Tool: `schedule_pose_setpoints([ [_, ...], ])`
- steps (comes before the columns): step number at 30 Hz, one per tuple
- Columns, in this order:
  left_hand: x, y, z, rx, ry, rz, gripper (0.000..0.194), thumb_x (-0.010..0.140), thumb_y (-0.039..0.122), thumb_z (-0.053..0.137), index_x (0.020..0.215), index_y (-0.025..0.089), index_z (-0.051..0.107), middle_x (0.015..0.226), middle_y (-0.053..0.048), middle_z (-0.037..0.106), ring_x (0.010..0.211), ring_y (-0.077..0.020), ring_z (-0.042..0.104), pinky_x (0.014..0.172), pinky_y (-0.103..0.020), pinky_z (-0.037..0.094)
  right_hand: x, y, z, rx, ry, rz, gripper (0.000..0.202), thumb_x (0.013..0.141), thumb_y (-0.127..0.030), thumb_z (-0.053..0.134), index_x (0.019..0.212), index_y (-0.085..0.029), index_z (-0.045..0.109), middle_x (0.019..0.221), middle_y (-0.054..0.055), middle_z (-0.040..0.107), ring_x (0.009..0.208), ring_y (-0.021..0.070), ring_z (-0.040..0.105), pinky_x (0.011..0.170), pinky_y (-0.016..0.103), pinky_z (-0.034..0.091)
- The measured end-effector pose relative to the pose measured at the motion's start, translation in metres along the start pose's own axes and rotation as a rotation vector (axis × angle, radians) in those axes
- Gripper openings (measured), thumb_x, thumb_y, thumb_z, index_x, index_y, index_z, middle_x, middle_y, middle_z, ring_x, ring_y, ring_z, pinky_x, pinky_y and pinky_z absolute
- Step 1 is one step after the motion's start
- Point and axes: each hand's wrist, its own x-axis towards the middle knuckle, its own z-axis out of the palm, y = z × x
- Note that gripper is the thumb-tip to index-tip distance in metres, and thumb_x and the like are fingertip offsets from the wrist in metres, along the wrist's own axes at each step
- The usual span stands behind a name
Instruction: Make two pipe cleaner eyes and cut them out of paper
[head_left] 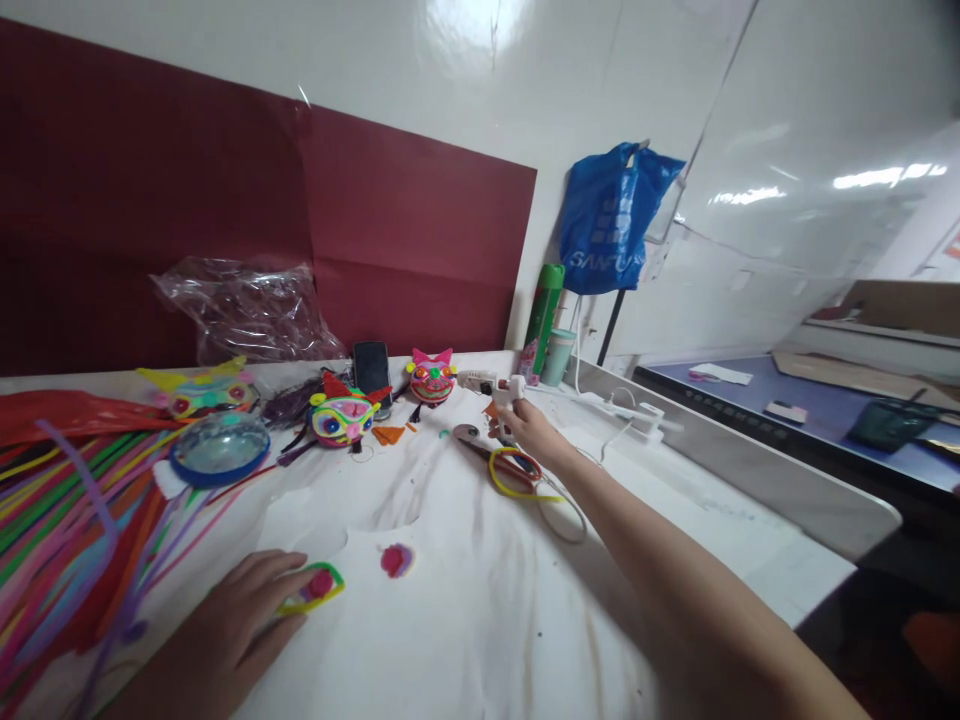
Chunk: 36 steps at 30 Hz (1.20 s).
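My left hand [244, 610] is near the front of the white table, its thumb and fingers closed around a small eye-shaped piece [324, 588] with a yellow and green pipe-cleaner rim and a red middle. A little to its right lies a pink-red and lilac piece [396, 560]. Farther back, my right hand [529, 425] is wrapped round a white glue gun [510, 392]. Scissors [501, 458] lie just in front of that hand, with a yellow pipe cleaner [514, 490] by their handles. Two colourful animal heads, one multicoloured [341, 415] and one pink [433, 378], sit at the back.
Many pipe cleaners [75, 520] and a round blue-rimmed container [220, 450] fill the left side. A phone [372, 372] leans at the back. A green can [544, 315], a cup [559, 357] and a power strip [637, 415] stand at the back right. A cord loops near the scissors.
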Motion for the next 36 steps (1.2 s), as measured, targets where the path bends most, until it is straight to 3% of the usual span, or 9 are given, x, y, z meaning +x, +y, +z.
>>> schedule_pose_setpoints([
  [3,-0.001,0.0,-0.001,0.031,-0.036,0.041,0.027,0.082,0.032,0.056,0.105,0.037,0.067,0.104,0.003,0.073,0.098,-0.0201,0.066,0.089,-0.029,0.055,-0.001,-0.009,0.007,0.007,-0.036,-0.025,0.032,0.096,-0.034,0.029,0.098,-0.013,0.053,0.083,0.009,0.071,0.065,0.0156,0.068,0.058,0.024,0.05],
  [6,-0.002,0.002,-0.004,0.038,-0.041,0.048,0.029,0.084,0.028,0.051,0.107,0.037,0.066,0.104,0.003,0.072,0.098,-0.0197,0.066,0.09,-0.03,0.054,0.005,-0.008,0.003,-0.08,-0.043,-0.05,0.028,0.095,-0.033,0.036,0.098,-0.014,0.056,0.087,0.008,0.07,0.074,0.0166,0.067,0.065,0.025,0.05],
  [12,0.002,0.005,-0.005,0.081,-0.04,0.091,0.023,0.083,0.032,0.055,0.103,0.035,0.066,0.099,0.003,0.072,0.093,-0.0185,0.067,0.085,-0.027,0.055,0.016,0.015,-0.012,-0.441,-0.047,-0.027,0.026,0.087,-0.025,0.054,0.11,-0.016,0.059,0.1,0.011,0.067,0.089,0.0225,0.062,0.077,0.029,0.044],
  [17,0.004,0.008,-0.008,0.099,-0.104,0.079,0.025,0.088,0.03,0.049,0.107,0.031,0.065,0.104,0.0,0.071,0.099,-0.019,0.065,0.089,-0.029,0.053,0.02,0.031,-0.001,-0.638,-0.131,-0.021,0.034,0.082,-0.017,0.059,0.116,-0.016,0.061,0.107,0.015,0.063,0.102,0.0256,0.057,0.084,0.029,0.04],
  [24,0.006,0.007,-0.013,0.146,-0.178,0.03,0.026,0.087,0.03,0.05,0.107,0.026,0.065,0.106,-0.005,0.07,0.102,-0.0208,0.063,0.09,-0.032,0.051,0.025,0.043,0.012,-0.656,-0.203,0.011,0.032,0.08,-0.016,0.06,0.111,-0.015,0.066,0.101,0.014,0.068,0.093,0.0243,0.061,0.08,0.03,0.042],
  [28,0.006,0.006,-0.014,0.14,-0.137,-0.059,0.027,0.088,0.029,0.044,0.101,0.021,0.066,0.102,-0.007,0.07,0.099,-0.0201,0.063,0.088,-0.032,0.051,0.013,0.018,0.006,-0.609,-0.107,-0.01,0.028,0.083,-0.02,0.056,0.108,-0.011,0.066,0.108,0.02,0.065,0.102,0.0304,0.058,0.085,0.038,0.042],
  [30,0.005,0.006,-0.013,0.134,-0.131,-0.101,0.027,0.088,0.028,0.043,0.101,0.02,0.066,0.101,-0.007,0.069,0.098,-0.0197,0.063,0.087,-0.031,0.051,-0.001,-0.005,0.01,-0.542,-0.11,-0.078,0.028,0.085,-0.013,0.05,0.108,-0.012,0.066,0.11,0.016,0.065,0.103,0.026,0.058,0.087,0.034,0.043],
  [33,0.004,0.007,-0.011,0.104,-0.161,-0.115,0.026,0.088,0.028,0.044,0.1,0.02,0.065,0.101,-0.007,0.069,0.098,-0.0197,0.063,0.088,-0.031,0.051,-0.031,-0.042,0.034,-0.397,-0.246,-0.191,0.022,0.084,-0.013,0.05,0.094,-0.019,0.07,0.096,0.004,0.071,0.085,0.0157,0.064,0.077,0.023,0.046],
  [36,0.004,0.01,-0.01,0.064,-0.183,-0.101,0.026,0.088,0.028,0.044,0.1,0.02,0.066,0.1,-0.007,0.069,0.097,-0.0199,0.063,0.087,-0.031,0.05,-0.062,-0.071,0.072,-0.093,-0.471,-0.301,0.02,0.08,-0.007,0.051,0.082,-0.017,0.068,0.082,0.004,0.07,0.073,0.0139,0.063,0.066,0.021,0.045],
])
